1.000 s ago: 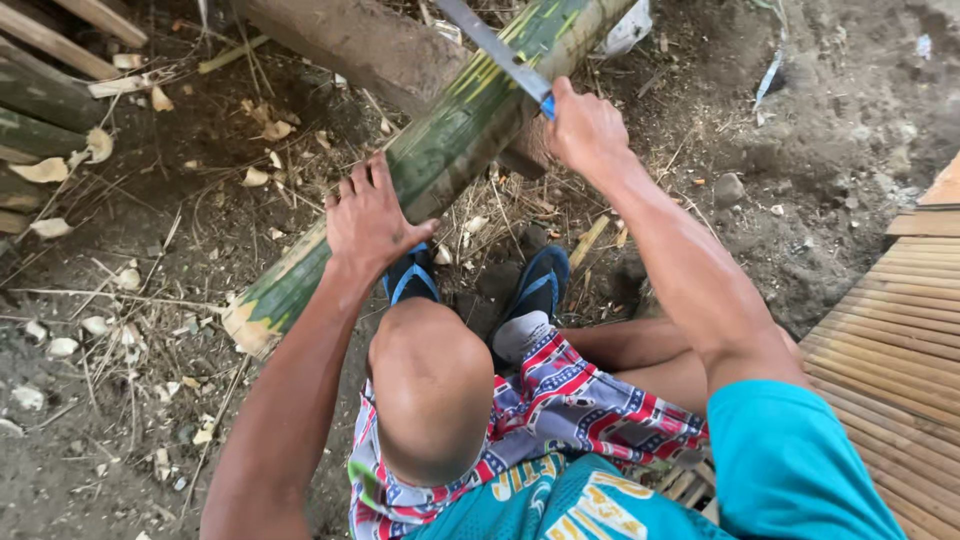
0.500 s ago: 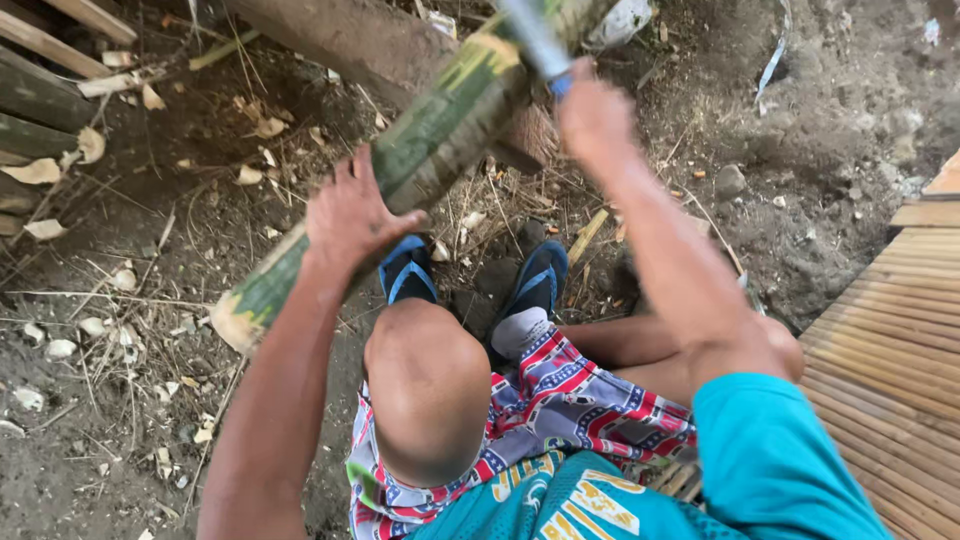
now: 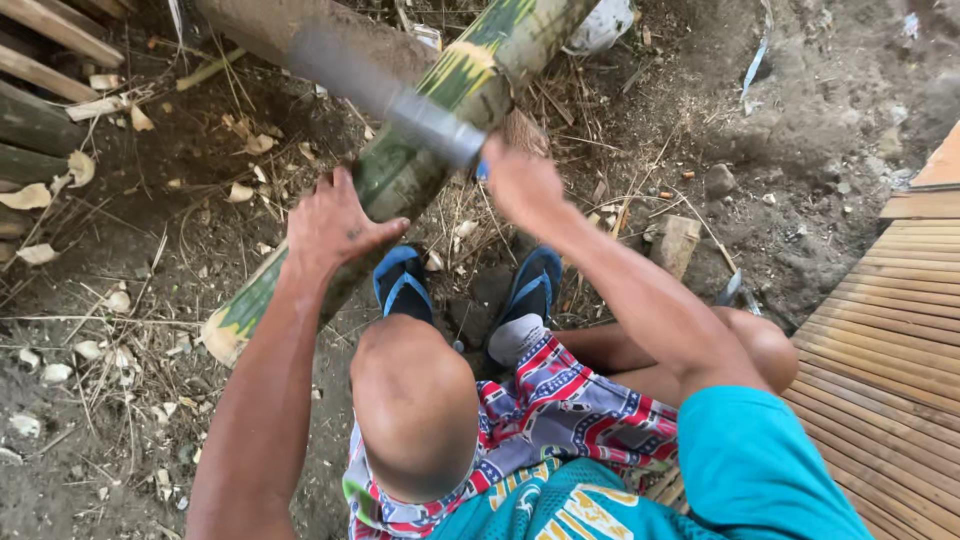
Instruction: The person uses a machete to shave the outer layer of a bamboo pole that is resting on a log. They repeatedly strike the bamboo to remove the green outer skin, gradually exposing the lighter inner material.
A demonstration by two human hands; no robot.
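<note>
A thick green and yellow bamboo pole lies slanted over the dirt, its near end at lower left. My left hand presses flat on the pole's side, fingers spread. My right hand grips the blue handle of a long blade, which is blurred with motion and lies across the pole. My knees and blue sandals sit just below the pole.
A brown log lies under the pole at the top. Cut bamboo pieces are stacked at far left. Wood chips litter the dirt. A slatted bamboo platform fills the right edge. A small wood block rests near my right arm.
My right hand has swung the blade down from above the pole to lie across it. My left hand has slid slightly along the pole.
</note>
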